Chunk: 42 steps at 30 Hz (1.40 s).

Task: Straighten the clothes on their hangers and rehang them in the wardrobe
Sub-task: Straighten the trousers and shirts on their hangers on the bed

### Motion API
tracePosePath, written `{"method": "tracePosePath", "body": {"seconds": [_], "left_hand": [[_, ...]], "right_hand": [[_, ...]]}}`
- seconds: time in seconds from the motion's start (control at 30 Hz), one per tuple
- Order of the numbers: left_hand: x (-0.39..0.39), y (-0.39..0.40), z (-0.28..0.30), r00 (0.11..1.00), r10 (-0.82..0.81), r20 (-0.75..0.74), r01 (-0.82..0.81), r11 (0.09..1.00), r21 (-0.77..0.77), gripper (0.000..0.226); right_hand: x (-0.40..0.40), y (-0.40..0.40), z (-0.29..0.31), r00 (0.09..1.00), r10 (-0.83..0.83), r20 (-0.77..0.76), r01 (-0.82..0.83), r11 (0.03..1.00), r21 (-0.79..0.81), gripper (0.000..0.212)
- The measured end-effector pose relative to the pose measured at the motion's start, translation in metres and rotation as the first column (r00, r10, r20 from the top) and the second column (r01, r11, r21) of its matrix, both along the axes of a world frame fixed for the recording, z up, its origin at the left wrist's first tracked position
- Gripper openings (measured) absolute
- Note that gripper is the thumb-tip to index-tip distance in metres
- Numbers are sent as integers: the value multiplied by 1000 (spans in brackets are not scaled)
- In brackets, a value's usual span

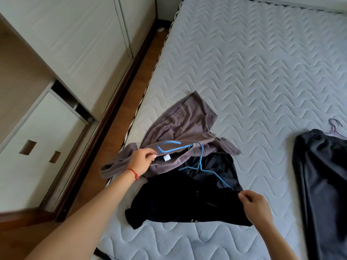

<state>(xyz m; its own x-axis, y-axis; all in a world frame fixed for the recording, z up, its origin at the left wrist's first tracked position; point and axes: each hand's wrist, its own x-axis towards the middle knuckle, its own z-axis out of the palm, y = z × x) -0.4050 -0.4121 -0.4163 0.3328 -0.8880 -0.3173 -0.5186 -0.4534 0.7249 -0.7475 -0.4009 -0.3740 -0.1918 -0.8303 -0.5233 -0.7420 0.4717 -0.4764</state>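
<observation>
Head view: quilted mattress [253, 72] beside the wardrobe [62, 44]. Your left hand [141, 162] pinches the grey shirt [180, 124] at its blank white label [166, 158]. Your right hand [256, 207] pinches the black shirt [178, 203]; a blue hanger [201, 166] lies across both shirts.

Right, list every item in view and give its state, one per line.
Grey top: crumpled on the mattress, partly over the black top.
Black top: spread flat, hanger partly in.
Blue hanger: lying on the black top.
Second blue hanger: in the grey top's neck.
Dark garment: lying flat, on a purple hanger.
Left hand: pinching the grey top.
Right hand: pinching the black top.
Wardrobe: door slid open.
</observation>
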Motion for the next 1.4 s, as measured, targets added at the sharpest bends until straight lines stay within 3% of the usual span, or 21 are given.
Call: {"method": "tracePosePath", "body": {"seconds": [0.1,0.23,0.3,0.47,0.6,0.7,0.97,1.1,1.23,1.4], "left_hand": [[5,-13,8,999,36,30,-35,999,-32,11],[3,-32,16,995,92,33,-93,995,38,14],[-4,-40,22,992,111,68,-116,990,77,19],[-34,-36,44,992,52,115,-68,987,147,28],[-70,-6,71,998,58,-6,-58,998,-8,29],[-102,21,102,991,-107,-79,100,991,-85,25],[-132,55,186,909,-400,119,418,876,-242,24],[-161,78,242,924,-309,226,380,809,-448,23],[-209,112,312,948,-160,274,307,685,-660,11],[-265,149,378,960,-65,271,262,548,-794,10]], "right_hand": [[-2,10,10,1000,-17,3,17,1000,-24,26],[-18,30,26,998,-37,54,42,994,-98,32],[-24,42,37,994,-57,98,71,988,-140,24],[-39,62,74,986,-42,160,85,958,-274,33],[-49,73,105,981,-42,191,111,924,-365,38],[-62,79,122,984,-56,167,122,902,-415,33],[-119,107,180,983,-43,181,139,812,-567,36],[-156,131,223,964,12,266,180,708,-683,52],[-197,160,271,946,57,320,215,627,-749,40],[-256,184,331,954,109,279,181,530,-828,20]]}}
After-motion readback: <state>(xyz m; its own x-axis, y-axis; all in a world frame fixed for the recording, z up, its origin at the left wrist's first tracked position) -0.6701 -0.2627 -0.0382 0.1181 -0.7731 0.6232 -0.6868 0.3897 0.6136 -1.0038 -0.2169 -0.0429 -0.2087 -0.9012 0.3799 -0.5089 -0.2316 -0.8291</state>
